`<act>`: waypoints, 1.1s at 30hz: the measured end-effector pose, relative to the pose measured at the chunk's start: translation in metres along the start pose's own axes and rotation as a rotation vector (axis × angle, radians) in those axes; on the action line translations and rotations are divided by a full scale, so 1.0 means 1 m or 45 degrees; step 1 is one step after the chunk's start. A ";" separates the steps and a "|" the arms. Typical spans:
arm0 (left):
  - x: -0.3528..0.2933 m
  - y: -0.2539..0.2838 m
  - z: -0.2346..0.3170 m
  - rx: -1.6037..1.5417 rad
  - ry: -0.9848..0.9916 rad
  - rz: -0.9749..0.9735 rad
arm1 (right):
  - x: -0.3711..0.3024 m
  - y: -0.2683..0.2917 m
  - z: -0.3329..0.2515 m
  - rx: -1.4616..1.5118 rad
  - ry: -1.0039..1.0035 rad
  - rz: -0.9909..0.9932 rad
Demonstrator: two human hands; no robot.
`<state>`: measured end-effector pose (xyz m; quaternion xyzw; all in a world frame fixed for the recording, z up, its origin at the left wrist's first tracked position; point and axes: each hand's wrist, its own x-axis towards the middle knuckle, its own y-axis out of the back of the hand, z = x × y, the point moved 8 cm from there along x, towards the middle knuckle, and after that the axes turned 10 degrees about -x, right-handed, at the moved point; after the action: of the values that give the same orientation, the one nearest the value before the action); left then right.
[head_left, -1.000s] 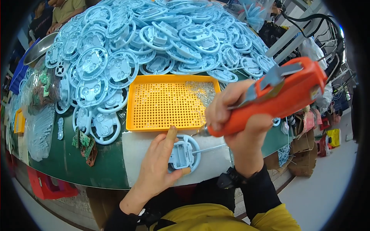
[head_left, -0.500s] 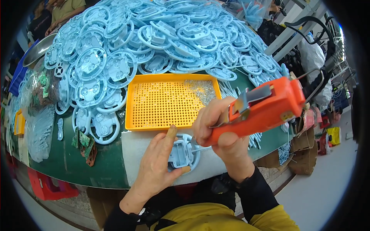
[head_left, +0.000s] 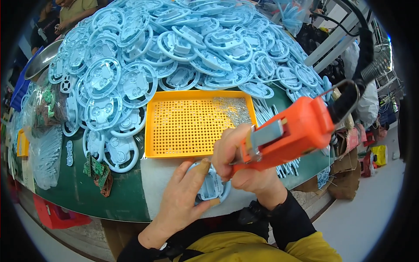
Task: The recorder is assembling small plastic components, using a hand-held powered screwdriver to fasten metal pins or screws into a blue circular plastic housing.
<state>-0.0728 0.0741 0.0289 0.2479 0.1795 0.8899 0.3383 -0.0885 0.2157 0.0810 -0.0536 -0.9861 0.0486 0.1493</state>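
Under my left hand (head_left: 181, 201) is a light blue plastic toy steering wheel (head_left: 213, 187) on a whitish mat (head_left: 152, 174). My thumb and fingers press around its left side, gripping it. My right hand (head_left: 257, 185) is closed around an orange-red electric screwdriver (head_left: 290, 133), tilted with its front end down toward the wheel. The hand hides the screwdriver's tip, so contact with the wheel cannot be made out. Just beyond both hands lies a yellow perforated tray (head_left: 183, 153), with small silvery screws (head_left: 235, 109) heaped at its far right and others seated in its holes.
A big heap of light blue wheels (head_left: 174, 43) fills the far side of the green table (head_left: 126, 196). Thin blue rods (head_left: 286, 163) lie right of the tray. Green circuit boards (head_left: 99, 172) and a clear bag (head_left: 46, 161) are at left. A black cable (head_left: 364, 52) runs from the screwdriver.
The screwdriver and my right hand have moved a little left and closer to the wheel; the bit, visible before, is now hidden. The whole view has shifted slightly. My left hand keeps its grip.
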 end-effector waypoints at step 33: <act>0.000 -0.007 -0.003 0.001 0.003 0.073 | 0.057 0.061 0.007 -0.118 0.208 0.239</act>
<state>-0.0708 0.0791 0.0233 0.2520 0.1732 0.8994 0.3123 -0.1395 0.2827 0.0836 -0.1565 -0.9625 0.0120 0.2211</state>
